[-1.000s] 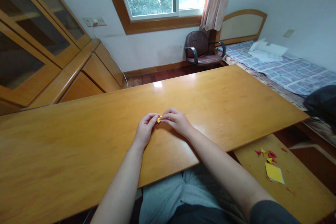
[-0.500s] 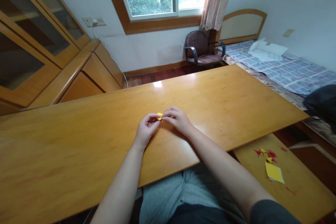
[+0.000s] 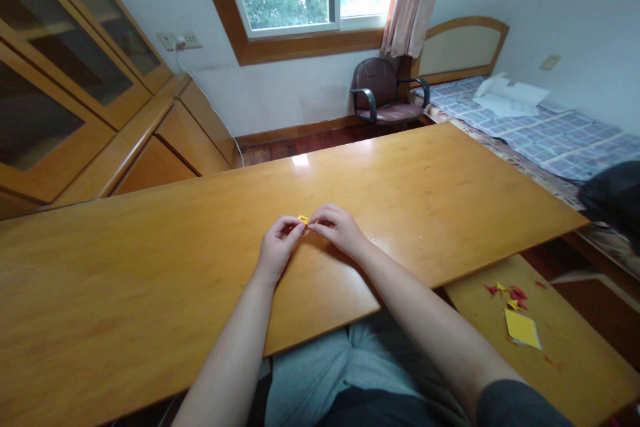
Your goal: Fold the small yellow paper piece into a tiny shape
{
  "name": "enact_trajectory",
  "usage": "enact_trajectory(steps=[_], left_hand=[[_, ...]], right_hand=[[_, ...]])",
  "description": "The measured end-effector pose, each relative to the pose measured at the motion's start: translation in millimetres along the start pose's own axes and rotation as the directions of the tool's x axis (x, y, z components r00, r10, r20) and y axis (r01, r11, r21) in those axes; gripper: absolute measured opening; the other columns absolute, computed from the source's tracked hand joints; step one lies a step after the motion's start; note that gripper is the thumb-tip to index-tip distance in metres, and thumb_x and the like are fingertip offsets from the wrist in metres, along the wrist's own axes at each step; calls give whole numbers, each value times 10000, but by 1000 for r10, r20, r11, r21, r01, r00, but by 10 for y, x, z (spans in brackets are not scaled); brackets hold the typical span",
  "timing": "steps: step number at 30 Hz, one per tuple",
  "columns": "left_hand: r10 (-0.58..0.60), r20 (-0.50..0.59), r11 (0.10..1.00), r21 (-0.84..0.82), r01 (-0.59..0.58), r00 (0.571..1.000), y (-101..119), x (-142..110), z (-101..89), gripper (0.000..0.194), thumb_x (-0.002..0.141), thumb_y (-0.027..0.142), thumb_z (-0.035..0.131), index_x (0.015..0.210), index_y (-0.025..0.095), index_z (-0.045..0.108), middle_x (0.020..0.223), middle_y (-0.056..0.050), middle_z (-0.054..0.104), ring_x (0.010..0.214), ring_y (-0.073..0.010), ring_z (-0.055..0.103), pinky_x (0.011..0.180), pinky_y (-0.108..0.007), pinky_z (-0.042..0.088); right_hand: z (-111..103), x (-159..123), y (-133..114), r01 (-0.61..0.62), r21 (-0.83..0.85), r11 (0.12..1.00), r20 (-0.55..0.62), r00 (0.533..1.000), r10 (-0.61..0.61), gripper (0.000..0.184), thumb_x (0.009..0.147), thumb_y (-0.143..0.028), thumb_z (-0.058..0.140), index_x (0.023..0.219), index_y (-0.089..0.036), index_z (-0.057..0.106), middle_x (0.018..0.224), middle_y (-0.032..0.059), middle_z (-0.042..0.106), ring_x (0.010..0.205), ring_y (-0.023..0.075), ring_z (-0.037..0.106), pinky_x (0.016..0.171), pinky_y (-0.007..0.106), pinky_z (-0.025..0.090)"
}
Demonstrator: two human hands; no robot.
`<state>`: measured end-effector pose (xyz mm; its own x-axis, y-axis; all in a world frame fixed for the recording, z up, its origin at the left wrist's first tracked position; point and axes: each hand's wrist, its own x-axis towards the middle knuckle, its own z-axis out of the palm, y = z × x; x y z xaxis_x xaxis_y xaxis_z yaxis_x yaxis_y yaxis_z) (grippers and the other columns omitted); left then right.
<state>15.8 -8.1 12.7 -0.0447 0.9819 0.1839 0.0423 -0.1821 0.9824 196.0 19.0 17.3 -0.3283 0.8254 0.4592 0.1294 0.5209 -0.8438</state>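
Note:
A small folded piece of yellow paper [image 3: 303, 219] is pinched between the fingertips of both hands, just above the wooden table [image 3: 150, 267]. My left hand [image 3: 278, 245] grips it from the left with thumb and fingers closed. From the right, my right hand [image 3: 338, 225] pinches its other side. The fingertips nearly meet and cover much of the paper, so its exact folded shape is hard to make out.
On a lower wooden surface [image 3: 575, 347] at the right lie a stack of yellow square paper [image 3: 522, 329] and several small red and yellow folded paper pieces [image 3: 515, 293]. Beyond the table are a brown armchair [image 3: 380, 93], a bed [image 3: 565, 140] and a wooden cabinet [image 3: 135, 147].
The yellow paper shows less of its flat face and looks narrower and more folded. My left fingertips have shifted very slightly; both hands otherwise keep their places.

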Motion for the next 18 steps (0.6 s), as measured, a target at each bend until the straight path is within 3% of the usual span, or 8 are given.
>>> enact_trajectory(steps=[7,11,14,18], left_hand=[[7,-26,999,-46,-8,1000,-9,-5,34,312,722,336,806,945,207,629,892,-9,655,847,-149,631,802,-265,508],[-18,-27,997,-77,16,999,-5,-8,36,390,805,389,723,1139,243,586,901,-4,651,845,-154,640,787,-275,519],[-54,-29,998,-47,52,998,-13,12,27,273,855,410,656,1044,215,644,859,-9,661,781,-149,632,749,-266,505],[-65,-43,998,-8,65,997,-27,41,20,216,786,365,721,913,196,674,815,-8,665,752,-156,620,737,-270,491]], right_hand=[[13,-24,28,51,-86,995,10,999,-50,65,899,-221,661,888,-180,709,869,35,638,789,134,590,719,247,476],[19,-36,35,80,-136,987,35,996,-76,91,921,-252,636,910,-195,706,900,44,640,811,141,599,737,253,486],[26,-41,43,128,-158,979,66,991,-119,108,931,-254,619,918,-194,708,915,54,640,828,144,604,759,258,494],[34,-44,63,159,-176,971,84,986,-147,116,933,-270,617,924,-198,706,934,61,636,863,152,608,779,267,505]])
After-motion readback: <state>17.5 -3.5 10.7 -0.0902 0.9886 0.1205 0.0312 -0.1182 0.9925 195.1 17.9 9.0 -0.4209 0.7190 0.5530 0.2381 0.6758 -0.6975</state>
